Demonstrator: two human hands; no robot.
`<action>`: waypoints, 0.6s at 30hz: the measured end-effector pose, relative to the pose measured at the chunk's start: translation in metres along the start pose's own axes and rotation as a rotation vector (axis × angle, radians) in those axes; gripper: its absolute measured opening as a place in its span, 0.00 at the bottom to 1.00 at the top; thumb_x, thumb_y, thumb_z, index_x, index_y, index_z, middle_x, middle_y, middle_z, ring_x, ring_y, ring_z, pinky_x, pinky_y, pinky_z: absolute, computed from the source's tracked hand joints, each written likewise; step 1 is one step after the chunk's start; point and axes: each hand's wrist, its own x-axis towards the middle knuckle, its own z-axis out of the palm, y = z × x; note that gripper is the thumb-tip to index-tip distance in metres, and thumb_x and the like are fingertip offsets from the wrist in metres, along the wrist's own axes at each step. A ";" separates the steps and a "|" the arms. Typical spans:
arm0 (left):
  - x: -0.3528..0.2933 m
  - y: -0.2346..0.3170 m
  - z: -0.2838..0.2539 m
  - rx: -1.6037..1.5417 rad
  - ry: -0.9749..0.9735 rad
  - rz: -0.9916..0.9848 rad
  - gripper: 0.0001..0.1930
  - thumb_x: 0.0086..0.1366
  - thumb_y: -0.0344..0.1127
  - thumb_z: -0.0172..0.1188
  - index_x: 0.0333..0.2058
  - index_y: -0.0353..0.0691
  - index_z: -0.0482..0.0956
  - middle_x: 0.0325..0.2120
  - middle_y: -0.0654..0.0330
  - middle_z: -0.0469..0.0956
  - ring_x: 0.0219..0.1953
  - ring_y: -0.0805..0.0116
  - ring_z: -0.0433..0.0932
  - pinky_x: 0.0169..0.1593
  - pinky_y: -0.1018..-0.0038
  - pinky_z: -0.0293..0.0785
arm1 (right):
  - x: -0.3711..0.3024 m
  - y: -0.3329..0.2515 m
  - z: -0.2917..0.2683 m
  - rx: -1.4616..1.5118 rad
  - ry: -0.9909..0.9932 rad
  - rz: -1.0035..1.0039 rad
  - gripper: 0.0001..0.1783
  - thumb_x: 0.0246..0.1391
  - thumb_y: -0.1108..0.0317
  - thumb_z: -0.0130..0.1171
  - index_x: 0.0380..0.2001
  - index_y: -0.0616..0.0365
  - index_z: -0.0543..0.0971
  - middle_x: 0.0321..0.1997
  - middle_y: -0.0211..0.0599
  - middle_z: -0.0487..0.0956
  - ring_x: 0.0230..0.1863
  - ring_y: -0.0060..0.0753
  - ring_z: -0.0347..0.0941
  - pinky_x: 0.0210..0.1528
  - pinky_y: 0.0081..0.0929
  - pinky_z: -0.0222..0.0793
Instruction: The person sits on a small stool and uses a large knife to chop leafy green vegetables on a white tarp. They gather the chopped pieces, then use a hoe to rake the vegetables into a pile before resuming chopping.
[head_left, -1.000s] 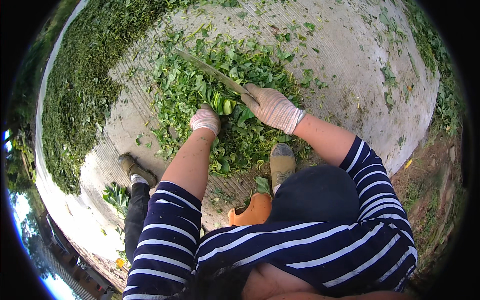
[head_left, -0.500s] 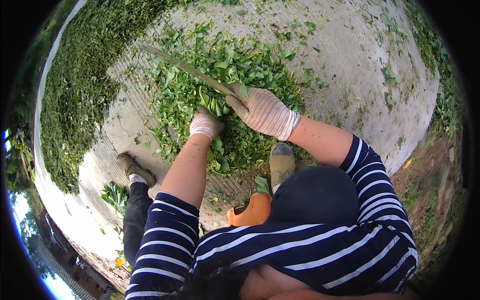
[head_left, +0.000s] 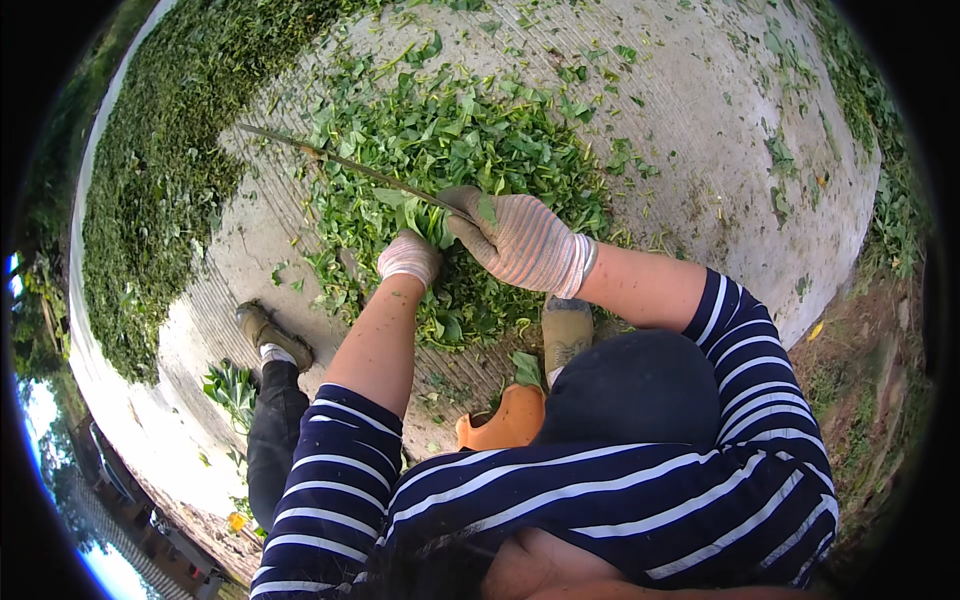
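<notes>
In my right hand (head_left: 515, 235), gloved in striped knit with a dark palm, is a long knife (head_left: 370, 172); its thin blade reaches to the far left above the leaves. My left hand (head_left: 408, 258), in a matching glove, closes round a bunch of leafy green stems (head_left: 418, 215) just left of the right hand. Its fingertips are hidden among the leaves. Under and around both hands spreads a pile of cut green leaves and stems (head_left: 500, 140). The knife's handle is covered by my right hand.
A larger mass of chopped greens (head_left: 160, 180) covers the concrete (head_left: 690, 150) at the left. My shoes (head_left: 272, 335) stand near the pile. An orange object (head_left: 505, 420) sits below it by my knee. A leafy bunch (head_left: 232, 395) lies beside my left leg.
The knife blade has swung so its tip is farther left and slightly nearer, and it now shows its thin edge. The bunch in my left hand shows less above the fingers.
</notes>
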 end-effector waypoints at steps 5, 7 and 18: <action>-0.001 0.005 0.002 0.071 -0.075 0.000 0.26 0.58 0.47 0.66 0.50 0.36 0.79 0.52 0.46 0.79 0.54 0.49 0.79 0.55 0.60 0.76 | 0.003 0.017 0.016 -0.195 -0.660 0.502 0.19 0.66 0.57 0.47 0.46 0.63 0.74 0.27 0.53 0.79 0.34 0.60 0.77 0.38 0.51 0.72; -0.001 0.007 0.001 0.010 -0.117 -0.039 0.31 0.56 0.49 0.68 0.54 0.35 0.75 0.55 0.45 0.76 0.55 0.50 0.78 0.55 0.60 0.76 | 0.008 0.019 0.016 -0.161 -0.535 0.383 0.20 0.66 0.56 0.45 0.44 0.63 0.74 0.28 0.54 0.79 0.35 0.61 0.77 0.41 0.53 0.71; -0.053 -0.040 0.021 0.052 -0.015 -0.068 0.52 0.52 0.59 0.71 0.65 0.32 0.57 0.60 0.41 0.68 0.60 0.47 0.72 0.59 0.59 0.72 | -0.006 -0.002 0.017 -0.244 -0.688 0.197 0.15 0.65 0.60 0.49 0.44 0.61 0.73 0.24 0.47 0.78 0.27 0.58 0.76 0.29 0.49 0.70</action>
